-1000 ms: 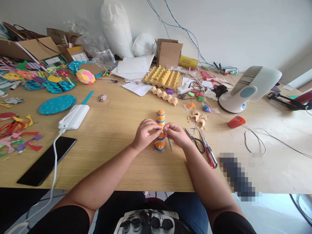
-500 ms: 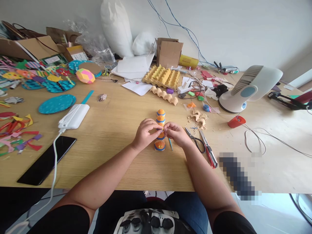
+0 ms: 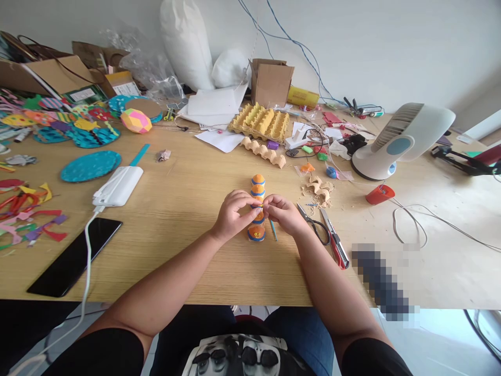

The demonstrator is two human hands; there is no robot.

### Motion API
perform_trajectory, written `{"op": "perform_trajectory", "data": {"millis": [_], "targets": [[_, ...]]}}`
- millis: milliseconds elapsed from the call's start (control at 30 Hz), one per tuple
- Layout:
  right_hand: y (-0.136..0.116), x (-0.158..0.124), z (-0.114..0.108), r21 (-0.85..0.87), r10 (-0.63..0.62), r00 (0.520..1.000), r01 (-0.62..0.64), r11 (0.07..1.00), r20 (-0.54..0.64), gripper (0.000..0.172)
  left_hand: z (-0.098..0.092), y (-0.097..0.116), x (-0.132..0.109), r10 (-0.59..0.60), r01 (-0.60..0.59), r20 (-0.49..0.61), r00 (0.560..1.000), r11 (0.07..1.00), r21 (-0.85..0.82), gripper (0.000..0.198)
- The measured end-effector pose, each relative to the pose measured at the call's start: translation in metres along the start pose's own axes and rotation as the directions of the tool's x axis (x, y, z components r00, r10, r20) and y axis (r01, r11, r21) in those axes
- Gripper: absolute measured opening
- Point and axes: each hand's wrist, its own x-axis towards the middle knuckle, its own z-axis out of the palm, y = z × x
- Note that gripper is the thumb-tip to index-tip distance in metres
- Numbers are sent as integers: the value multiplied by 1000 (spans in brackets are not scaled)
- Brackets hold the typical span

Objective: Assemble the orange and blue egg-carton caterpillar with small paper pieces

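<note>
An orange caterpillar figure, cut from egg carton and banded in blue, stands lengthwise on the table, its front hump bearing a small yellow-eyed face. Over its middle, my left hand is closed in a pinch, thumb against forefinger. Pinched the same way, my right hand meets it fingertip to fingertip. Whatever tiny piece lies between the fingertips is too small to name. The hands hide part of the caterpillar's middle humps. Just below my right hand lies a thin blue stick.
Right of my right hand lie black-handled scissors and a red utility knife. Carton scraps, a red cup and a white fan stand beyond. A phone and power bank lie left; egg trays behind.
Both hands stay pinched together over the caterpillar, with only a very slight shift of the fingertips. The view has moved a little; nothing else visibly differs.
</note>
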Motion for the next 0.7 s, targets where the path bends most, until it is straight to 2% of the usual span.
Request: {"op": "perform_trajectory", "data": {"millis": [700], "targets": [[2, 1, -1, -31, 13, 999, -11, 999, 49, 31, 0, 1, 1, -14, 14, -9, 1000, 1000, 16, 8]]}}
